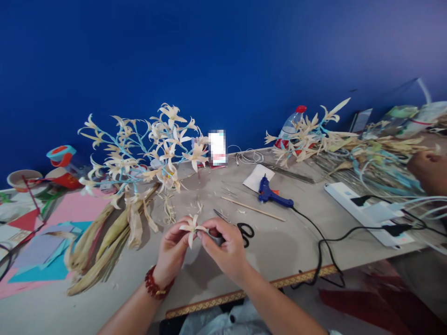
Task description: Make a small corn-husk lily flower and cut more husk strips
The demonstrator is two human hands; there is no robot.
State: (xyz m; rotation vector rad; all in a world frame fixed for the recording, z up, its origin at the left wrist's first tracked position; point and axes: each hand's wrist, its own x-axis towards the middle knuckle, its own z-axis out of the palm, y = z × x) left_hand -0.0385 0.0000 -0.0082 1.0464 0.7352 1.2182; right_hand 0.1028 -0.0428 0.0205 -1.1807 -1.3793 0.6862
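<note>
Lying just beyond the right hand's fingers, black-handled metal scissors are being partly covered by that hand, while a thin wooden stick and a blue plastic glue gun are resting farther to its right. Beyond the left hand, a branching spray of cream flowers on pale-blue stems is standing; left of its fingers, long, wrinkled, dry tan-green husks are lying. Between both hands' fingertips, a small cream flower with narrow, pointed petals is spreading star-like. Left fingers and thumb are pinching its left side; right fingertips are pressing narrowly together at its right side.
</note>
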